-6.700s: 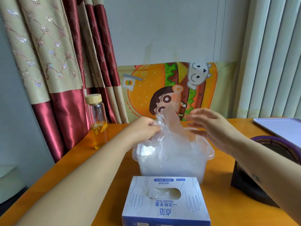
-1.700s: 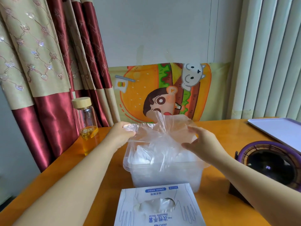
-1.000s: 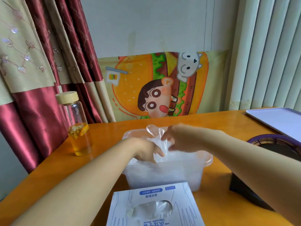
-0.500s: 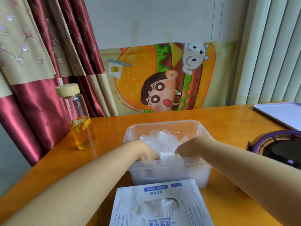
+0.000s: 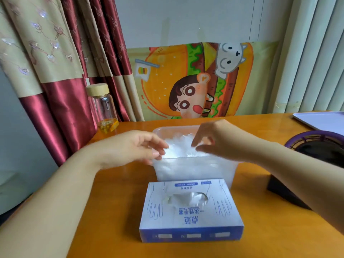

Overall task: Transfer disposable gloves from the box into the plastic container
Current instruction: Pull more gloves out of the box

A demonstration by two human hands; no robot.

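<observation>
Left grip (image 5: pixel 137 146) and right grip (image 5: pixel 216 140) bare; forearms (image 5: pixel 55 192) bare.

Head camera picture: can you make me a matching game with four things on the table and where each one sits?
Things:
1. glove box
2. plastic container
3. glass bottle
4. tray

Places:
A. far left, at the back
B. nearest the camera
C. far right, at the back
D. in the middle, just behind the box

Pairs: 1-B, 2-D, 3-A, 4-C
</observation>
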